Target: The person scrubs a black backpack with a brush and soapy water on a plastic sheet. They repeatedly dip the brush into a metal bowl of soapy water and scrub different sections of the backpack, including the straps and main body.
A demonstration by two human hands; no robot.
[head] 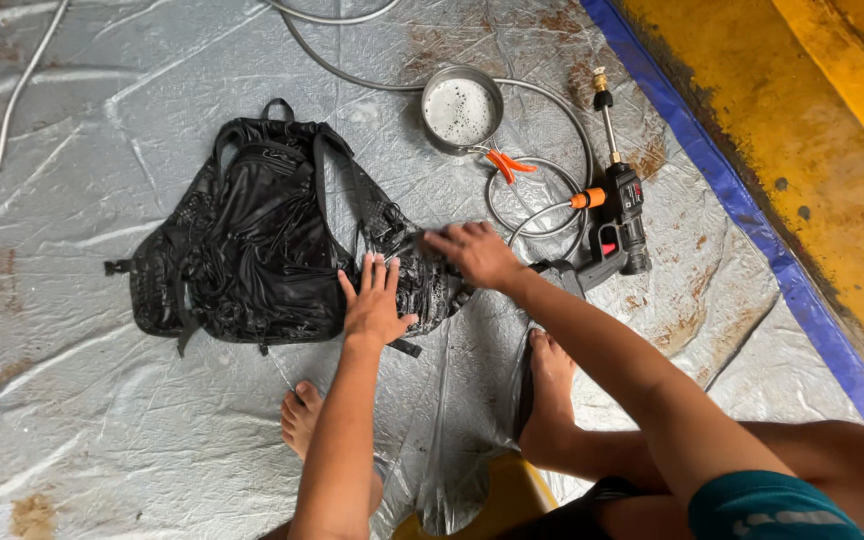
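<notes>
Black wet fabric backpack (252, 250) lies on grey plastic tarp (102, 420); left hand (374, 300) flat on it, released; right hand (472, 252) presses its edge, grip state unclear.

Black backpack (252, 250), silver tarp (102, 420) — blue-edged, orange-handled pan (462, 108), yellow wall (802, 130)

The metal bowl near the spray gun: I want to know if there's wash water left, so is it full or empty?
Not empty. The metal bowl stands upright on the tarp and holds white, bubbly foam across its inside; how deep the liquid is cannot be told.
</notes>
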